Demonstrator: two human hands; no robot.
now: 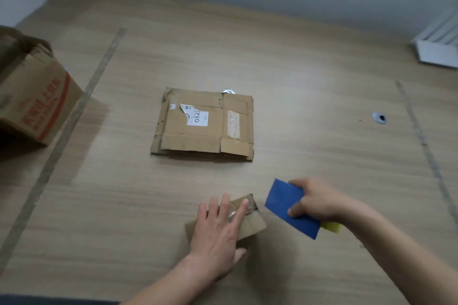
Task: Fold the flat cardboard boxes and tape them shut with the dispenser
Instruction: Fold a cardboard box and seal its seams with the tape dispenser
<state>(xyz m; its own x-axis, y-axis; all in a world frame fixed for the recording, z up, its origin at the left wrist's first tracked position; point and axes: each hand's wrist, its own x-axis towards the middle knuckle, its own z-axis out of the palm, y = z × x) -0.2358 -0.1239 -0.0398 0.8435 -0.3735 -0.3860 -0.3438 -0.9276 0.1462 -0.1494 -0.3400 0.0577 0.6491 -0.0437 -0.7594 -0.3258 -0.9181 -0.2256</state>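
Left hand (218, 228) flat, fingers spread, pressing small folded brown cardboard box (250, 224) on counter's (124, 193) near edge. Right hand (314, 202) grips blue tape dispenser (285, 205) just beside it. Keep flaps pinned; pull tape straight along seam.

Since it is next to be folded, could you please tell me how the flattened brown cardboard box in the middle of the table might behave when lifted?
The flattened brown cardboard box probably lifts lightly, being thin. Its loose, creased flaps may well flop or swing open. Its torn white label could snag.

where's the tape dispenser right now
In the head view, lower right: the right hand grips the blue tape dispenser, just right of the small box.
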